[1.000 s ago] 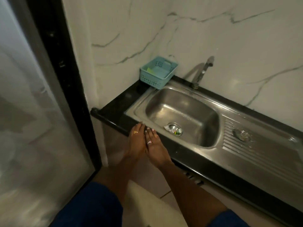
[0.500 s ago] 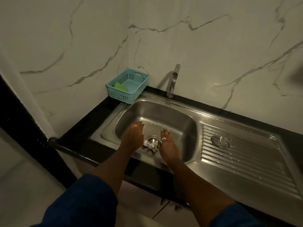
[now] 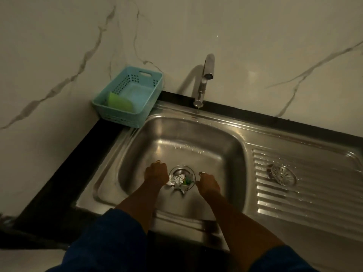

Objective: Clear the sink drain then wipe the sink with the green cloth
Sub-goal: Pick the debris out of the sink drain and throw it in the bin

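Both hands had sunk deeper into the sink (image 3: 176,132): left hand (image 3: 156,173) and right hand (image 3: 208,180) flanked the drain (image 3: 181,167) at lower centre, fingers tucked under, grip impossible to tell. Crumpled scraps (image 3: 177,181) there looked light, soft and wet, best pinched from above. The green cloth (image 3: 117,101) lay in the basket (image 3: 150,80), upper left; the basin walls allowed room.

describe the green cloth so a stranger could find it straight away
Start at the steel sink and go to its back left corner, where a light blue basket stands. The green cloth lies inside it, the only bright green thing there.
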